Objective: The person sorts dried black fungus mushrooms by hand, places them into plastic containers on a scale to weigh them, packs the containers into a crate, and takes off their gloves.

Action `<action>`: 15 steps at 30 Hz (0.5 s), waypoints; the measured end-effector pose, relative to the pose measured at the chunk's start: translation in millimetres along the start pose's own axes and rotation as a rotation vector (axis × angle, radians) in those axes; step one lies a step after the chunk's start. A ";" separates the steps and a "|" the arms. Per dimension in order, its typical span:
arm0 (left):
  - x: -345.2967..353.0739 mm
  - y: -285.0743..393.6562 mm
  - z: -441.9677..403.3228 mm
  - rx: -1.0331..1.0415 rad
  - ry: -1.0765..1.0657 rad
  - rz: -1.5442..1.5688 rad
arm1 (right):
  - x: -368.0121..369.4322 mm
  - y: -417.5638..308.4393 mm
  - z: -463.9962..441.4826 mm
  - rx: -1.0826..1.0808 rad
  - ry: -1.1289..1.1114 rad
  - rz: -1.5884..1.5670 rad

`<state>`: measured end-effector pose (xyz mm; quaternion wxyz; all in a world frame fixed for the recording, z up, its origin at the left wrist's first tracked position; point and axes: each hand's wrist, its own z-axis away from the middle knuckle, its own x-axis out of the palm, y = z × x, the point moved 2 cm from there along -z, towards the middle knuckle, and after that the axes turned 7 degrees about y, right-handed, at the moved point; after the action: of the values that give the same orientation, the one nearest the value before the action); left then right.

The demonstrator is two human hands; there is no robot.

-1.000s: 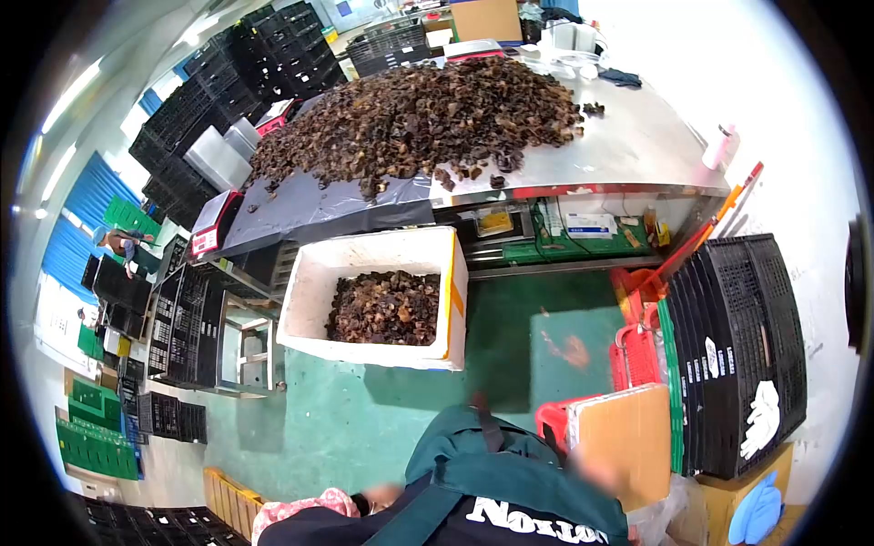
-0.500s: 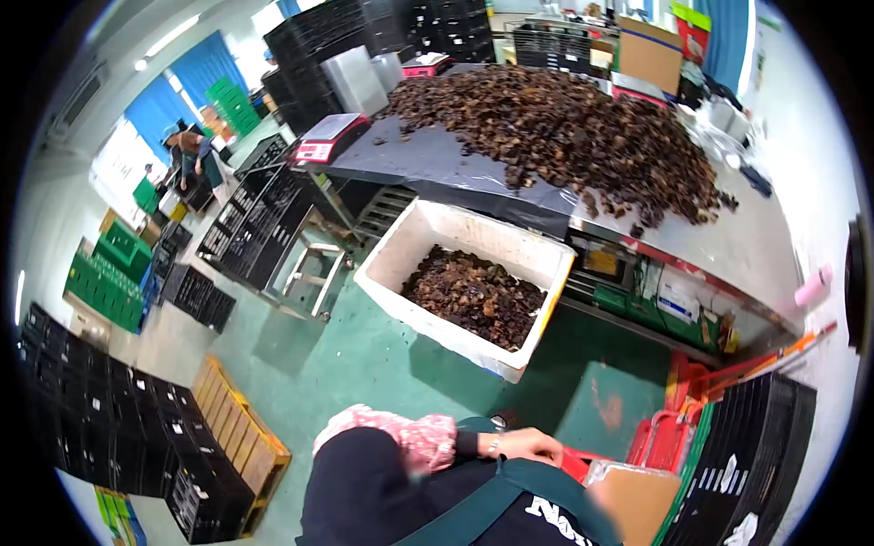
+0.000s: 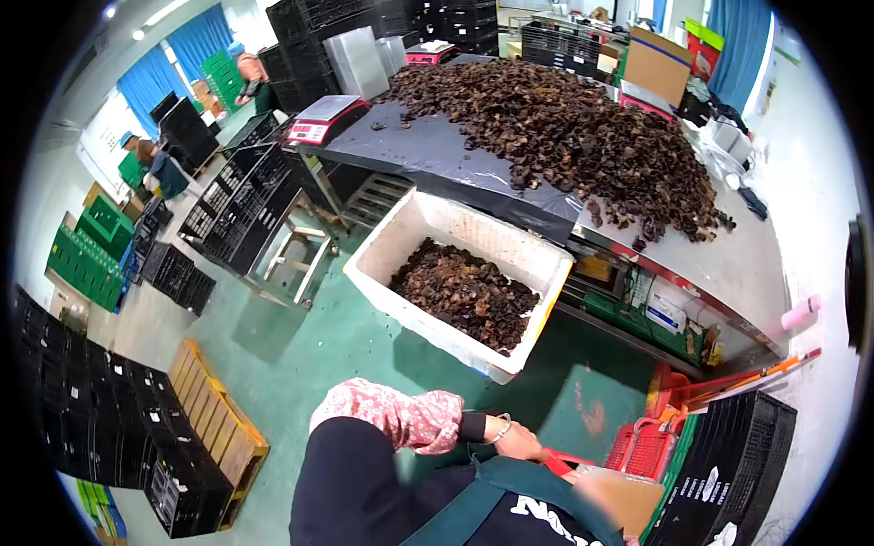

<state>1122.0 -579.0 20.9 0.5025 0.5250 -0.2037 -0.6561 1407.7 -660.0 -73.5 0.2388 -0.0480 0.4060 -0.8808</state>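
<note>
My left hand point(image 3: 517, 442), in a pink patterned oversleeve point(image 3: 391, 414) with a bracelet at the wrist, reaches across my body. Its fingers are curled at a narrow red piece point(image 3: 557, 460), whose full shape is hidden. My right hand cannot be made out. In front of me stands a white foam box point(image 3: 437, 329), partly filled with dark brown, crinkled pieces point(image 3: 464, 296) that look like dried fungus. A large heap of similar pieces point(image 3: 583, 127) covers much of the table point(image 3: 410, 150) behind the box.
Red scales point(image 3: 320, 123) stand on the table's left end. Black crates point(image 3: 719, 464) and red baskets point(image 3: 637, 448) are at my right. A wooden pallet point(image 3: 214, 409) and black crates point(image 3: 100, 409) lie left. Two people point(image 3: 255, 77) point(image 3: 159, 164) are at the back left.
The view has shifted slightly. My left hand's fingers now meet the red piece. At the back left, a person in an orange top has come into sight, and another has shifted left.
</note>
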 end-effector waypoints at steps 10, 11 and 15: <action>22.2 -7.2 -14.4 0.285 0.160 0.113 | 20.9 -119.0 80.5 -0.108 -0.190 -0.165; 21.2 -4.9 -14.5 0.267 0.146 0.125 | 18.2 -116.6 76.9 -0.113 -0.177 -0.175; 26.1 -9.6 -25.5 0.272 0.123 0.091 | 17.8 -122.8 65.6 -0.377 -0.193 0.395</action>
<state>1142.0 -591.1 -8.7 0.4677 0.6175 -0.2830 -0.5656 1363.4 -645.3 58.8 0.4301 -0.0952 0.5394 -0.7176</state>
